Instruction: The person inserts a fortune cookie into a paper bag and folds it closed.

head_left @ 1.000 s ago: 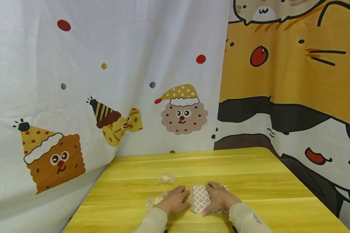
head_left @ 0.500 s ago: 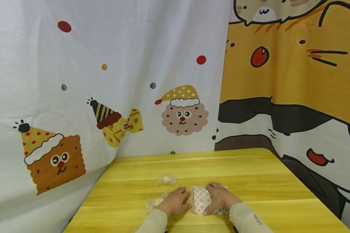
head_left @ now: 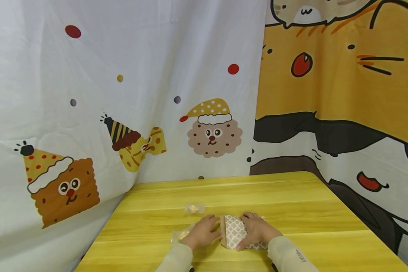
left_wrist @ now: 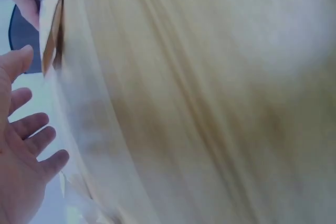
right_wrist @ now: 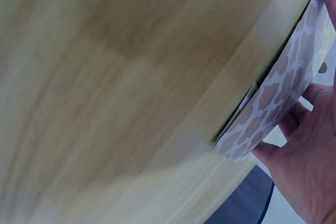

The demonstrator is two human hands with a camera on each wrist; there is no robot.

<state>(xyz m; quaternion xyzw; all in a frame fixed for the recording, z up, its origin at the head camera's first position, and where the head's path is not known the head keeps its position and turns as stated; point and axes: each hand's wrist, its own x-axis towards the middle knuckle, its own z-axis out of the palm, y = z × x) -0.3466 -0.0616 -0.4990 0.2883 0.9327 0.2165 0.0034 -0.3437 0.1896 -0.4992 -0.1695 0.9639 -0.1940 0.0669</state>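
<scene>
A flat paper bag (head_left: 235, 231) with a white and tan lattice pattern lies on the table in the head view, its brown inner side showing at the left end. My right hand (head_left: 256, 230) grips it across the right part, thumb at the near edge and fingers at the far edge. In the right wrist view, the fingers hold along the side of the patterned paper. My left hand (head_left: 204, 231) is just left of the brown end, its fingers spread and holding nothing. The left wrist view shows this hand (left_wrist: 23, 145) apart from the bag's gaping end (left_wrist: 52, 40).
A small piece in clear wrapping (head_left: 194, 208) lies beyond my left hand. Another clear-wrapped piece (head_left: 183, 235) sits left of that hand, partly covered by it. The yellow wood-grain table (head_left: 149, 204) ends against a printed cloth backdrop (head_left: 156, 75).
My left hand has drawn slightly left from the bag's end, its fingers lifting a little. The bag's left end now stands more raised, with more brown showing. My right hand stays in place.
</scene>
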